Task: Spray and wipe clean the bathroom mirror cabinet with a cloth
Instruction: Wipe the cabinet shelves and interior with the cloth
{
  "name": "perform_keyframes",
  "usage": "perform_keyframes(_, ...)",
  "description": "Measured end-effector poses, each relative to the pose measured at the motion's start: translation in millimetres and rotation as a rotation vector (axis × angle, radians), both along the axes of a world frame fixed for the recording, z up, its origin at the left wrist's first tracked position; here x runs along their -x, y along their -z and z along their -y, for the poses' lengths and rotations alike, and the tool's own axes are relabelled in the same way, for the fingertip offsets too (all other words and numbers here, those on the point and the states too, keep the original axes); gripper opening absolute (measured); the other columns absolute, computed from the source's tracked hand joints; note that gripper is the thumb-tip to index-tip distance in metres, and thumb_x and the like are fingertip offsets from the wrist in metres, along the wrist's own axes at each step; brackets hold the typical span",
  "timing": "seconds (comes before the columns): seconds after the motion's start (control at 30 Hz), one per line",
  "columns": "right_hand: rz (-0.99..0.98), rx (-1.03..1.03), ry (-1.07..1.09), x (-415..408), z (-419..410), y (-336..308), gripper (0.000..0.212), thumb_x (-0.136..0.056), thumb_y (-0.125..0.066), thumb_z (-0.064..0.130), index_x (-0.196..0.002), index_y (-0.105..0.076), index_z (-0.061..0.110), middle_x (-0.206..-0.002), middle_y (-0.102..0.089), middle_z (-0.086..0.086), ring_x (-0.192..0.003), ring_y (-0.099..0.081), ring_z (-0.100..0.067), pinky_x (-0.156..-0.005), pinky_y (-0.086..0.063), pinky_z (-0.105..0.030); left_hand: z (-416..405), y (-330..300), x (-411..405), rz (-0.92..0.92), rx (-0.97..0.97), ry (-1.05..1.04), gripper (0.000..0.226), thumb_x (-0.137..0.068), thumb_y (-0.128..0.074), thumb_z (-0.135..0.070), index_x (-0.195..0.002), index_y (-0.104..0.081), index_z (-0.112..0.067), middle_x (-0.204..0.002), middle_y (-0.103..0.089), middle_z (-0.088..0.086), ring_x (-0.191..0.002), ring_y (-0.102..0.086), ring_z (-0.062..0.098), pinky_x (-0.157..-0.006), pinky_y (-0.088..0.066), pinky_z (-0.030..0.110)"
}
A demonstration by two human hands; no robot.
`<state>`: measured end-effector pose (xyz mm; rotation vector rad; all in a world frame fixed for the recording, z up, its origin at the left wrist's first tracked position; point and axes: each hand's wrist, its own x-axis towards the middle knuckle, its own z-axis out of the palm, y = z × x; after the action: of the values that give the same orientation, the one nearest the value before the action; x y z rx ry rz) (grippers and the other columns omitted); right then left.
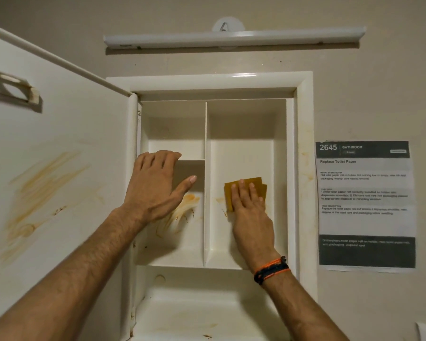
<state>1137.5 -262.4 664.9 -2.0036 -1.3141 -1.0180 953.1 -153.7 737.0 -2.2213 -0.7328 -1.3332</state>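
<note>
1. The cabinet (303, 99) is set in the wall with its door (59, 143) swung wide open at 9 o'clock.
2. A divider (205, 183) splits the inside into a left and a right bay; a short shelf (192, 159) crosses the left bay.
3. The right hand (250, 207) lies flat, fingers straight and together, pressing the cloth (241, 185) against the back wall of the right bay. The cloth is mustard yellow and folded, showing past the fingertips at 12 o'clock.
4. The left hand (158, 185) is spread open with nothing in it, fingers resting on the shelf edge and thumb pointing to 3 o'clock.
5. Orange-brown smears (182, 212) mark the left bay's back wall just below that hand; wider streaks (42, 190) cross the door's inner face.
6. A wristband (271, 269) circles the right wrist.
7. A lamp (234, 38) sits at 12 o'clock above the cabinet; a printed sheet (365, 205) hangs at 3 o'clock.
</note>
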Motion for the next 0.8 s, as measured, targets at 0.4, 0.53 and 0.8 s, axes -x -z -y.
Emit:
perform_keyframes(0.4, -0.098, -0.030, 0.047, -6, 5, 21, 0.078, -0.096, -0.033, -0.007, -0.152, 0.018, 0.012, -0.161, 0.021, -0.009, -0.150, 0.012, -0.031, -0.120, -0.023, -0.040, 0, 0, -1, -0.007, -0.001, -0.008, 0.078, -0.087, -0.018, -0.070, -0.137, -0.043, -0.016, -0.134, -0.049, 0.005, -0.121, -0.043, 0.024, -0.113, -0.025, 0.041)
perform_keyframes(0.53, -0.144, -0.035, 0.005, 12, -11, 9, 0.074, -0.096, -0.032, -0.005, -0.155, 0.009, 0.013, -0.163, 0.016, -0.008, -0.150, 0.010, -0.032, -0.114, -0.035, -0.045, 0, 0, -2, -0.001, -0.008, -0.015, 0.076, -0.088, -0.020, -0.069, -0.136, -0.043, -0.015, -0.133, -0.050, 0.006, -0.118, -0.044, 0.024, -0.111, -0.026, 0.041)
perform_keyframes(0.8, -0.081, 0.056, -0.067, 36, -31, 12, 0.066, -0.099, -0.026, 0.007, -0.154, 0.011, 0.010, -0.162, 0.018, -0.013, -0.149, 0.013, -0.036, -0.122, -0.012, -0.049, -2, 0, -3, 0.008, -0.015, -0.017, 0.074, -0.088, -0.024, -0.067, -0.136, -0.044, -0.014, -0.131, -0.050, 0.007, -0.117, -0.044, 0.025, -0.110, -0.027, 0.041)
